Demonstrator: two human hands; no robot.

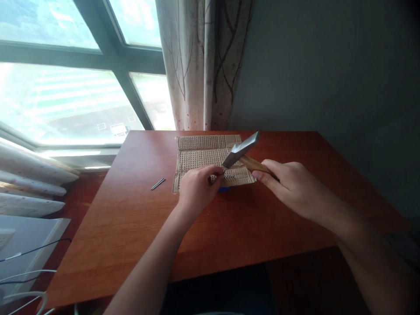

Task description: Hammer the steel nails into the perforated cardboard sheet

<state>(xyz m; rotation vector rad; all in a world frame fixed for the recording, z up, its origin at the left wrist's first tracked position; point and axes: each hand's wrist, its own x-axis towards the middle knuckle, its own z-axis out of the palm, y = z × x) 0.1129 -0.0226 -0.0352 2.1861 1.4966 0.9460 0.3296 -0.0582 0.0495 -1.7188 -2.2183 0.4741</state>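
wood table (131, 236) under holed sheet (197, 159); l hand (199, 183) pinched over sheet, can't tell on what; r hand (290, 183) grips hammer (244, 148) above sheet; rods (158, 183) l of sheet.

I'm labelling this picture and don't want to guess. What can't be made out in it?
All in the head view:
Anything between the left hand's fingertips: hidden by its own fingers.
The blue thing: partly hidden by the sheet, so I can't identify it.
Grey marks on the sheet: too small to identify.
Part of the hammer's handle: hidden by the right hand.
Cables: cut off by the left edge.
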